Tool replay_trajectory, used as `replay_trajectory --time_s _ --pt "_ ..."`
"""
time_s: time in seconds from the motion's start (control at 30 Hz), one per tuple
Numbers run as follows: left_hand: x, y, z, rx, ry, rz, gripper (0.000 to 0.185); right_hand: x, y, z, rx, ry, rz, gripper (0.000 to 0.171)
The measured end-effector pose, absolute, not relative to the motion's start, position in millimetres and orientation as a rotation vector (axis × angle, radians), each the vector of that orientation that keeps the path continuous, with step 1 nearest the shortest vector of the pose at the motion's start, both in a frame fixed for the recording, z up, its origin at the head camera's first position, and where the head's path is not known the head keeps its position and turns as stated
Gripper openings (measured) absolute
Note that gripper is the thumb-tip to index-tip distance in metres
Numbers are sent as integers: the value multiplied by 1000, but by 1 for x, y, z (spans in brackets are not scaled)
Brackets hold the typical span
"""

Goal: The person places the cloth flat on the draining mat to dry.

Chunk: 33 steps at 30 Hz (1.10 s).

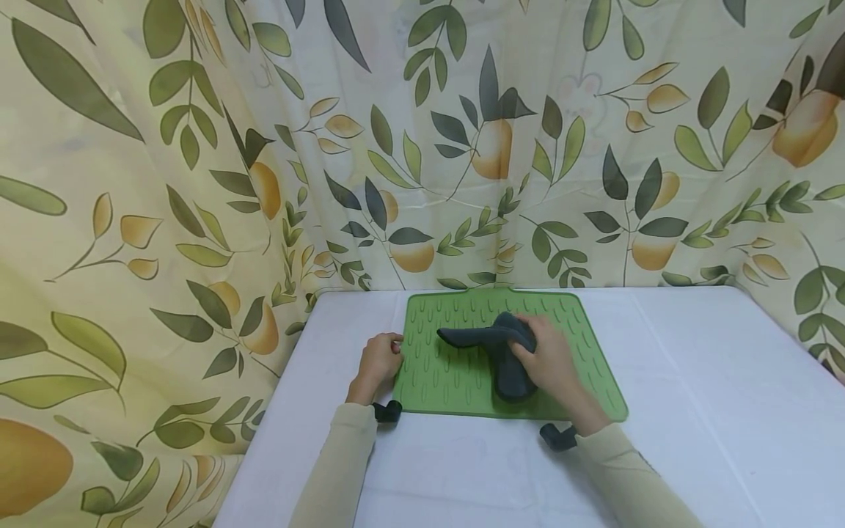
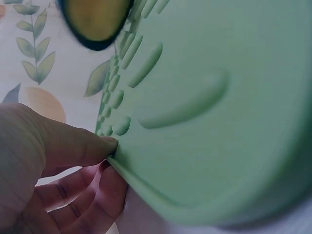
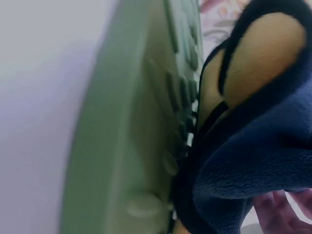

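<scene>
A green ridged mat (image 1: 449, 367) lies on the white table (image 1: 693, 411), and a dark blue-grey cloth (image 1: 491, 341) is spread across it. My right hand (image 1: 551, 363) grips that cloth (image 3: 243, 170) on the mat's right half, fingers curled into the fabric. My left hand (image 1: 379, 359) pinches the mat's left edge (image 2: 126, 168), thumb (image 2: 78, 144) on top and fingers (image 2: 105, 195) underneath. The mat (image 2: 219, 107) fills the left wrist view, and the mat (image 3: 131, 146) shows edge-on in the right wrist view.
A leaf-and-fruit patterned curtain (image 1: 422, 147) hangs behind the table and down its left side. Wrist-camera straps (image 1: 557, 436) show by both sleeves. The table's left edge (image 1: 264, 440) runs close to my left arm.
</scene>
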<state>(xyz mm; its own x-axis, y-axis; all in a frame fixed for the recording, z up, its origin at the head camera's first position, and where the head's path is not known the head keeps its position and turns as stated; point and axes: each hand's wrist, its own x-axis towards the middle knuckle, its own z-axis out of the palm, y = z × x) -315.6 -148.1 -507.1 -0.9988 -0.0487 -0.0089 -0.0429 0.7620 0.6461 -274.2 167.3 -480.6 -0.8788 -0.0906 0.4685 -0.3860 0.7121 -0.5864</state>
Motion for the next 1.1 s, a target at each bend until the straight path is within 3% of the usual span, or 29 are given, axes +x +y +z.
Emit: replay_trajectory --time_s 0.63,1.1 --pt "-316 -149 -507 50 -2958 -1018 41 -270 162 -487 555 -2872 904 53" --pt "-311 -143 -502 25 -2960 -976 39 -265 170 -477 664 -3034 1060 78"
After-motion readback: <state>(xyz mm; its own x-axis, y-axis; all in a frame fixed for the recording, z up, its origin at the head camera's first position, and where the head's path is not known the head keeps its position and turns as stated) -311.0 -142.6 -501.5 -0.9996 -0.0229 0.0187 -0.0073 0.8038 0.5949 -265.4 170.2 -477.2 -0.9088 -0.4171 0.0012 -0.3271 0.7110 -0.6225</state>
